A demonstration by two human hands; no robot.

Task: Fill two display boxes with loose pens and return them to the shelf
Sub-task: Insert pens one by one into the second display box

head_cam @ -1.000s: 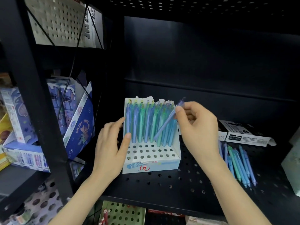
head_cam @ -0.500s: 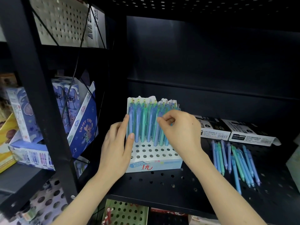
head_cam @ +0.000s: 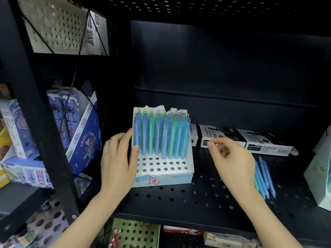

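Note:
A white display box (head_cam: pixel 162 169) with a perforated insert stands on the black shelf (head_cam: pixel 179 199). Several blue and green pens (head_cam: pixel 161 135) stand upright in its back rows; the front rows of holes are bare. My left hand (head_cam: pixel 118 158) rests flat against the box's left wall, thumb on the front corner of the insert. My right hand (head_cam: pixel 231 158) hovers right of the box, fingers loosely curled, nothing held. A pile of loose blue and green pens (head_cam: pixel 263 178) lies on the shelf, partly hidden behind my right hand.
Three black-and-white flat cartons (head_cam: pixel 247 140) lie along the back right of the shelf. A pale green box (head_cam: pixel 320 176) stands at the right edge. A black upright post (head_cam: pixel 44 122) separates the left bay, which holds purple cartoon boxes (head_cam: pixel 71 119).
My right hand set a blue pen into the box's back rows, let go, and moved right toward the loose pens. My left hand stayed on the box's left side.

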